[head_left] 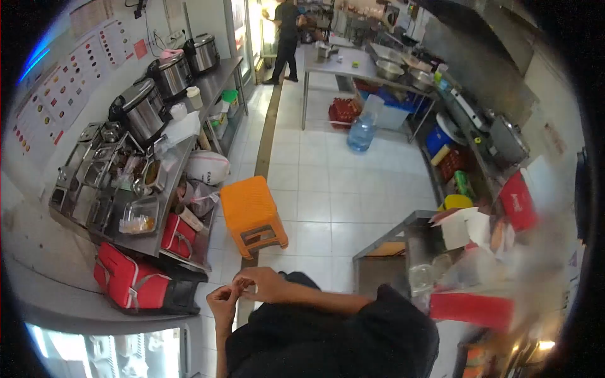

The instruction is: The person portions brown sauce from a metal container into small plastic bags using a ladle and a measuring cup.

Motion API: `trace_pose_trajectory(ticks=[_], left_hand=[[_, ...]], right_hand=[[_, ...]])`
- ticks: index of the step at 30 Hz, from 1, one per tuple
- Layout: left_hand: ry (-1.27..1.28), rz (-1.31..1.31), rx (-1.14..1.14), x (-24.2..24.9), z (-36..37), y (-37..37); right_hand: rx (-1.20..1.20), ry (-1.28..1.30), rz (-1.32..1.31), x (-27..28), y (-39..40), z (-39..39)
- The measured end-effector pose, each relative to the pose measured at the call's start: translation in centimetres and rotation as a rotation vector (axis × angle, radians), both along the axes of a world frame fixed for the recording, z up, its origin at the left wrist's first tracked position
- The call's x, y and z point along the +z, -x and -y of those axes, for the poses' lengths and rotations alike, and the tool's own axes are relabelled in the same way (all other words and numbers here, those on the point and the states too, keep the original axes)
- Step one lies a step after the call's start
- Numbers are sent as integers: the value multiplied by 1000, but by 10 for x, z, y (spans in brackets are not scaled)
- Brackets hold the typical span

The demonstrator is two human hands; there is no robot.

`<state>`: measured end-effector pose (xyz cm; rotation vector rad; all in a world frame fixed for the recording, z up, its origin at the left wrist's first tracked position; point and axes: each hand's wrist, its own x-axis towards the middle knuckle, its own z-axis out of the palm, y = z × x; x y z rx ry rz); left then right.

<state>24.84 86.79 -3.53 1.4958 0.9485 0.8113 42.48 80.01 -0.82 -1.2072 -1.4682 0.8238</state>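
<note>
My left hand [221, 303] and my right hand [263, 285] meet in front of my dark shirt, at the lower middle of the head view. The fingers of both are closed in a pinch, with the fingertips touching or nearly so. Whatever lies between them, if anything, is too small to make out. Just beyond the hands an orange plastic stool [249, 205] stands on the tiled floor. To the left of my left hand sits a red insulated bag [132, 277] with grey straps.
A steel counter [183, 148] on the left carries several large cookers [142, 108] and a clear plastic container [140, 214]. Farther off are a blue water jug [361, 133], a steel table [340, 62] and a standing person [287, 41]. A cluttered counter [416, 242] stands right.
</note>
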Motion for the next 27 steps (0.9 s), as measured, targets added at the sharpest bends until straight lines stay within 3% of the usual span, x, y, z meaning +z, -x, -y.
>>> trace_pose_trajectory(ticks=[2, 3, 4, 6, 9, 10, 12, 17, 19, 20, 22, 23, 24, 25, 27], left_hand=[[-227, -227, -87, -3, -47, -1], [-115, -158, -44, -4, -64, -8], [-157, -259, -66, 3, -87, -13], [-69, -198, -45, 4, -122, -22], [-47, -207, -23, 27, -176, -47], [-76, -220, -23, 17, -200, -55], [-47, -144, -8, 0, -242, -66], [30, 44, -2, -52, -384, -92], [-56, -186, -183, -56, -433, -87], [-26, -169, -195, -56, -450, -81], [-36, -377, -326, -48, -503, -66], [-78, -325, -286, -62, -513, -58], [11, -325, -293, -47, -524, -51], [-24, -397, -329, -61, -533, -44], [-57, -495, -422, -34, -559, -34]], right_hand=[[95, 105, 63, 10, -29, -54], [206, 169, 10, 9, -38, -80], [327, 238, -45, 8, -46, -105], [330, 196, -57, -17, -56, -153], [241, 165, 299, -3, -70, -212], [200, 90, 445, -8, -76, -234], [128, 211, 668, -17, -77, -276], [81, 477, 827, -39, -85, -413], [20, 634, 858, -44, -70, -456], [21, 669, 870, -49, -66, -472], [199, 649, 873, -70, -57, -510], [322, 528, 758, -92, -61, -525], [377, 513, 856, -78, -56, -543], [417, 516, 949, -62, -49, -562], [454, 518, 994, -53, -38, -587]])
